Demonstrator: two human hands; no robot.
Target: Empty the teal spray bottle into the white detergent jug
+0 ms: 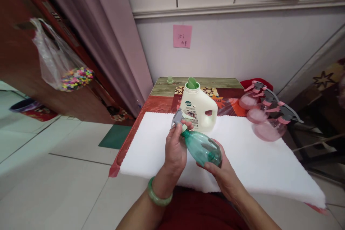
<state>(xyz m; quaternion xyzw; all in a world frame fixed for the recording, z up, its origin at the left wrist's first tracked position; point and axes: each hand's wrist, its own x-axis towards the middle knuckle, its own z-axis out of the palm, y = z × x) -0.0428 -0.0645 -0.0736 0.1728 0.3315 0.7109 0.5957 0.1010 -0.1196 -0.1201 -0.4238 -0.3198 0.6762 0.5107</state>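
Note:
A see-through green spray bottle (201, 145) is held tilted above the white cloth, its grey and white trigger head (178, 118) pointing up and left. My left hand (176, 147) is closed around the collar and neck just under that head. Lower down, my right hand (219, 165) wraps the bottle's base, with the thumb on its near side. No liquid shows clearly inside. Right behind the bottle stands a cream detergent jug (201, 106) with its handle to the right and a green spout (192, 83) in its uncapped mouth.
Several pink spray bottles (269, 129) with grey triggers stand at the table's right side. A small green cap (170, 79) sits at the back left corner. White cloth (151, 143) covers the table's front. A plastic bag (64, 68) of colourful bits hangs on the left.

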